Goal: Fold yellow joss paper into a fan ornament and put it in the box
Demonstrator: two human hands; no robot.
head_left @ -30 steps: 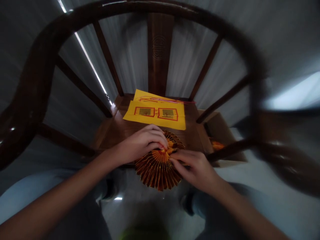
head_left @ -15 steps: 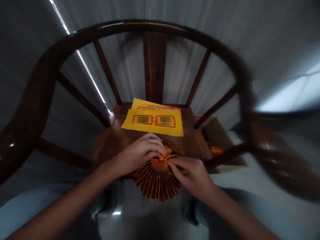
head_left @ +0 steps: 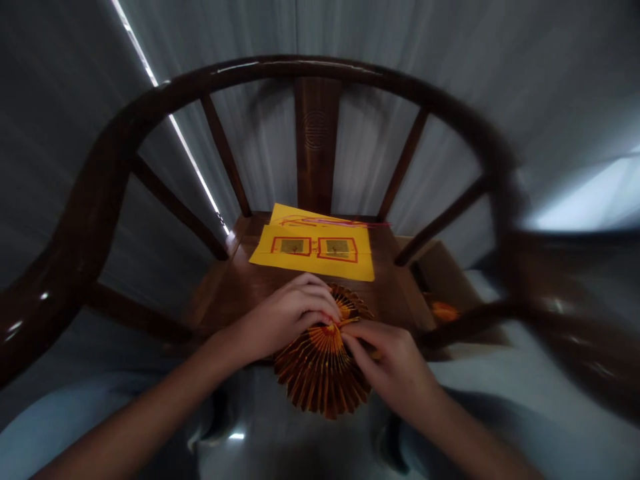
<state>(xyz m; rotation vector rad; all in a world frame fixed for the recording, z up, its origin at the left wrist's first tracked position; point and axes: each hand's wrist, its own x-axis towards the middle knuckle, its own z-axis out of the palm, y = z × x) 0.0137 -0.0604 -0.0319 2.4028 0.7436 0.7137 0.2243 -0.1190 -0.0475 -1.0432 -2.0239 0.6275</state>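
A pleated paper rosette (head_left: pixel 325 380), dark orange with golden fold lines, lies over the front edge of the wooden chair seat. My left hand (head_left: pixel 295 310) is closed on its centre from the left, fingertips pressed near the gathered middle. From the right, my right hand (head_left: pixel 390 353) pinches at the same centre with thumb and forefinger. Between the fingertips the exact thing pinched is small and partly hidden. Behind the hands lie yellow paper sheets (head_left: pixel 320 267) printed with red frames and gold squares, with pink-red strings (head_left: pixel 330 221) across the rear sheet.
The dark wooden chair (head_left: pixel 320 143) surrounds the work with its curved back rail and armrests. A cardboard box (head_left: pixel 445 273) with orange folded paper (head_left: pixel 444 311) stands on the floor to the right of the seat. My legs flank the seat's front.
The whole view has shifted slightly, so everything appears a little lower and to the right. Both hands remain at the rosette's centre, with little visible change in grip.
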